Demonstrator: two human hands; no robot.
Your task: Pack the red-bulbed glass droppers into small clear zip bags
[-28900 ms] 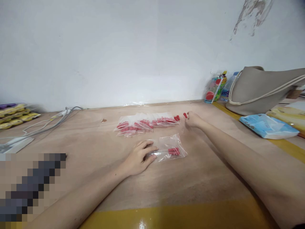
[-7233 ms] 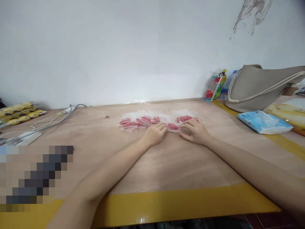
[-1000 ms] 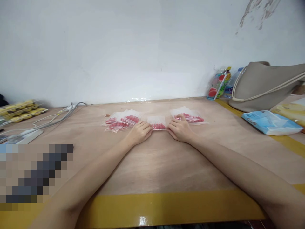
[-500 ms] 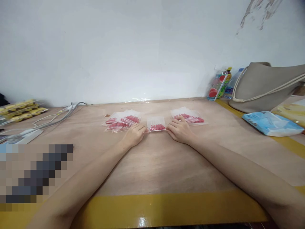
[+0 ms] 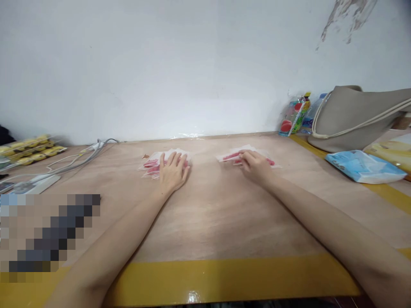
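Observation:
My left hand lies with its fingers spread on the left pile of small clear bags, which hold pinkish-red pieces. Part of that pile is hidden under the fingers. On the other side, my right hand pinches the edge of one such bag, tilted and slightly blurred. This bag is over the left side of the right pile of bags, most of which the hand covers. What the red pieces are, I cannot make out.
A blue tissue pack, a grey drawstring bag and drink bottles stand at right. Yellow packaged items, cables and a power strip lie at left. Yellow tape runs along the table's front edge.
The bag that lay between my hands is gone from the middle. My left hand has moved left onto the left pile and spread out; my right hand has shifted right, with a bag in its fingers.

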